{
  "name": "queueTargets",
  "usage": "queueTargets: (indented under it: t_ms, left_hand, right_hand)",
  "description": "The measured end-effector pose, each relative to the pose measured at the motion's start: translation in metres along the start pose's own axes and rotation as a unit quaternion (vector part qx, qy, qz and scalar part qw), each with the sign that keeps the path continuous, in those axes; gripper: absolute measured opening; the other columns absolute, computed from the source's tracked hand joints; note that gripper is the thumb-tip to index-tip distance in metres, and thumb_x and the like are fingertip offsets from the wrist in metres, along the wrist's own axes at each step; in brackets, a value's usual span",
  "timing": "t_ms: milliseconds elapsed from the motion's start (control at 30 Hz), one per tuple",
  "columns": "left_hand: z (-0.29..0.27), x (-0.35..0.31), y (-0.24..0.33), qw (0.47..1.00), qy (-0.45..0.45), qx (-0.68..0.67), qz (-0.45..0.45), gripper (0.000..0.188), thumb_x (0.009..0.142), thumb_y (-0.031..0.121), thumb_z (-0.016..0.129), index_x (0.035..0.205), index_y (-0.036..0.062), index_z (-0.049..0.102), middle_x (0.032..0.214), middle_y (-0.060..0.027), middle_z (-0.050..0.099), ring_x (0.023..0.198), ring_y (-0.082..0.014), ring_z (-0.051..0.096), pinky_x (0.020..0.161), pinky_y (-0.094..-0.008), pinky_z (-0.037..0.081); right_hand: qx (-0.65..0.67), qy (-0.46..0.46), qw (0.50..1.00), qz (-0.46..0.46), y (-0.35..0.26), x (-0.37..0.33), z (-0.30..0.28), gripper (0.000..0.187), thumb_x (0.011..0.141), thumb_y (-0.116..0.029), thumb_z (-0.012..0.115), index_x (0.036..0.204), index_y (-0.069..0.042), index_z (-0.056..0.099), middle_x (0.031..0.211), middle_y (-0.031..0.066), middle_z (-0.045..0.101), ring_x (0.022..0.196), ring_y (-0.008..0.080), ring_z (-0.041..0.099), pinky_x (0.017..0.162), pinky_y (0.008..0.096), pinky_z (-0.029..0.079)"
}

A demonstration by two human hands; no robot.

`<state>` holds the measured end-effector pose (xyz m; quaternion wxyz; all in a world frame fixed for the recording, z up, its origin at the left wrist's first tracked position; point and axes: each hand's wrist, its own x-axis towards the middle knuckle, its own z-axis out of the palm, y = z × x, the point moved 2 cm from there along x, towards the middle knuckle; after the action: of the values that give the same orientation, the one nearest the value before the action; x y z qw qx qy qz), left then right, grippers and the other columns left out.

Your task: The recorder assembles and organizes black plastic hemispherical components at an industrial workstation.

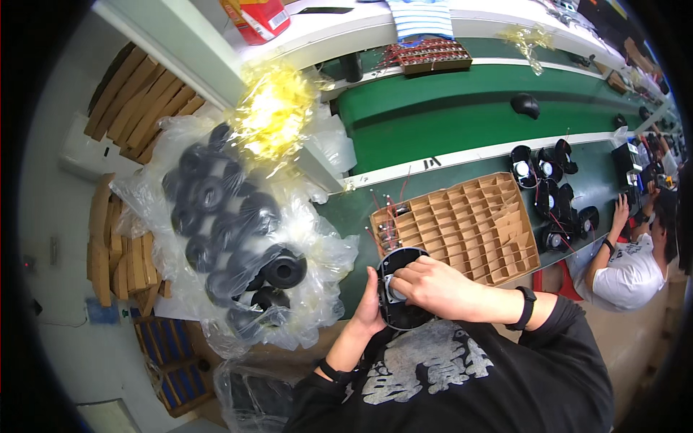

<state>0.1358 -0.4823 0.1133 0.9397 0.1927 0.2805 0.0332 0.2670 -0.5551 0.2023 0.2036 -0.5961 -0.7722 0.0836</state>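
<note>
In front of my chest I hold a black round plastic housing, its open side facing up. My left hand grips its left rim, the thumb pointing up along the wall. The fingers of my right hand are bunched and reach inside, pressed on a silver round part; the fingertips partly hide it. Just beyond the housing stands a cardboard divider tray. Several small parts with red wires fill its left end, while most other compartments hold nothing.
To the left, a clear plastic bag holds several black round shells. Black housings with speakers stand to the right, near a co-worker. Beyond runs a green conveyor belt carrying a black shell. A post rises at left.
</note>
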Motion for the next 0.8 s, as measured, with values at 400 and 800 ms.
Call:
queueTargets:
  t_ms: [400, 800]
  left_hand:
    - [0.027, 0.040, -0.033, 0.988, -0.104, 0.040, -0.105, 0.088, 0.081, 0.075, 0.026, 0.134, 0.0052, 0.036, 0.124, -0.0191, 0.053, 0.109, -0.0367, 0.055, 0.094, -0.0500, 0.045]
    - [0.036, 0.088, -0.046, 0.985, -0.036, 0.136, -0.104, 0.062, 0.093, 0.054, 0.034, 0.131, 0.0046, 0.039, 0.117, -0.0162, 0.054, 0.102, -0.0290, 0.057, 0.082, -0.0436, 0.050]
  right_hand:
    - [0.133, -0.030, 0.960, 0.243, 0.066, -0.059, -0.031, 0.034, 0.081, -0.025, 0.064, 0.101, 0.001, 0.058, 0.084, 0.0184, 0.062, 0.079, 0.0361, 0.061, 0.069, 0.0424, 0.050]
    - [0.195, 0.235, 0.831, 0.465, 0.179, -0.247, -0.054, 0.021, 0.083, -0.017, 0.056, 0.090, 0.000, 0.064, 0.071, 0.0180, 0.062, 0.060, 0.0249, 0.062, 0.058, 0.0364, 0.050]
